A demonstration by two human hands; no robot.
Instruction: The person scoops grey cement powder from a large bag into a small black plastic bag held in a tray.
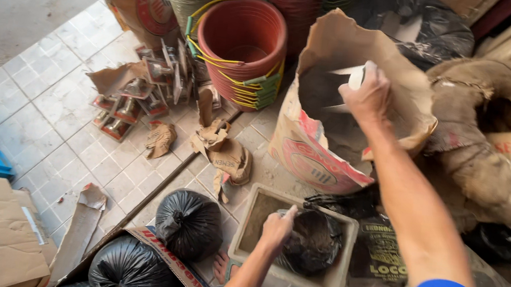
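Note:
My right hand [368, 97] reaches into an open brown paper sack [312, 150] and grips a pale scoop [351, 79] over the dark material inside. My left hand [278, 226] holds the mouth of a black plastic bag [314, 243] that sits in a square beige tray [333, 280] on the tiled floor. The tray stands just in front of the sack.
Two filled, tied black bags [189, 222] [129, 270] lie by a cardboard box at the lower left. Stacked red pots [244, 43] bound with yellow straps stand behind, with torn paper scraps [220, 146] and small packets [139, 95] on the tiles. A large burlap sack [492, 151] is at right.

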